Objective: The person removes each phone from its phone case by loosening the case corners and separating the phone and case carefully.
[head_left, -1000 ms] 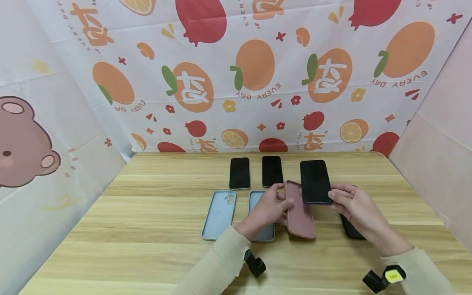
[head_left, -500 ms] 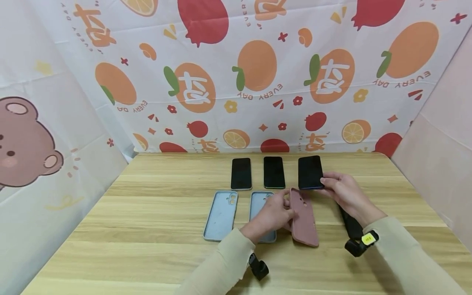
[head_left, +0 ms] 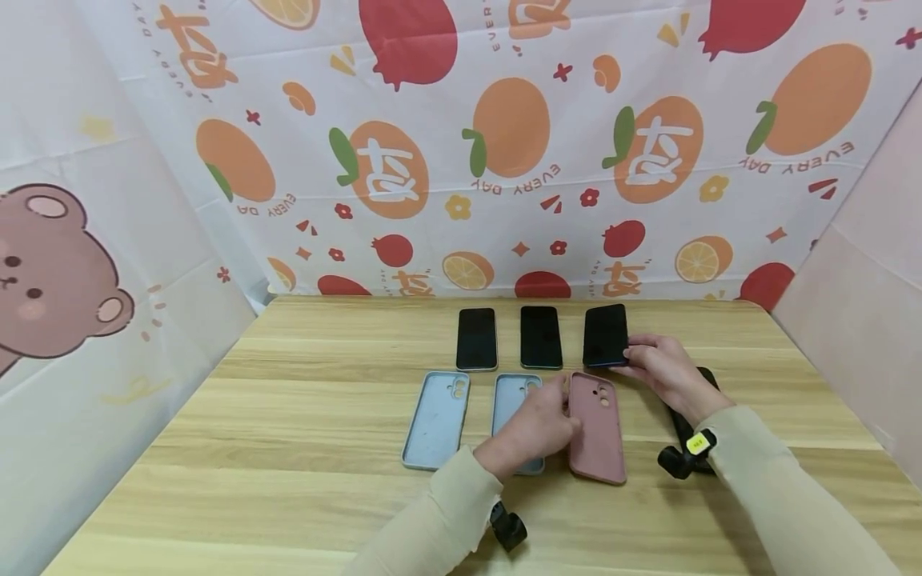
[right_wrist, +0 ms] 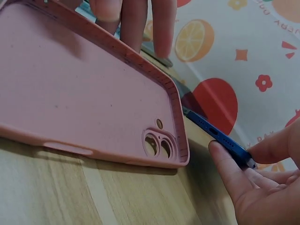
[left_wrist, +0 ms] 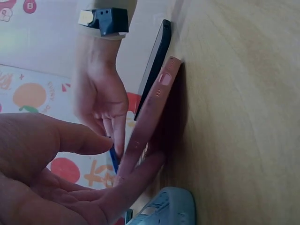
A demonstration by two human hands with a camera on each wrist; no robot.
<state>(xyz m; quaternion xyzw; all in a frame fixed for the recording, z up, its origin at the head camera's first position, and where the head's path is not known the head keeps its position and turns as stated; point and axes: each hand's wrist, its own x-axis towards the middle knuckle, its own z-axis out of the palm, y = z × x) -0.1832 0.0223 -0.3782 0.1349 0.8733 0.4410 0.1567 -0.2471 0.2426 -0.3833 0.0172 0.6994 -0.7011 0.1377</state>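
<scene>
My right hand (head_left: 666,376) pinches the near right corner of a dark phone (head_left: 605,336), thumb above and fingers beneath. The right wrist view shows the phone's blue edge (right_wrist: 220,136) with its charging port; its far end is low at the table. A pink phone case (head_left: 596,432) lies nearly flat before it, hollow side up, camera holes at the far end. My left hand (head_left: 540,420) is at the case's left edge. In the left wrist view its fingers (left_wrist: 140,178) reach along the case's underside, and the thumb stands off the case.
Two light blue phone cases, the left one (head_left: 435,420) and one (head_left: 510,396) partly behind my left hand, lie on the wooden table (head_left: 302,448). Two more phones (head_left: 477,340) (head_left: 541,338) lie behind them. A black phone case (head_left: 683,428) lies under my right forearm. Patterned cloth hangs behind.
My right hand has carried the phone away from me and lowered it into line with the other two phones. The pink case has been lowered to the table, and my left hand's grip has loosened.
</scene>
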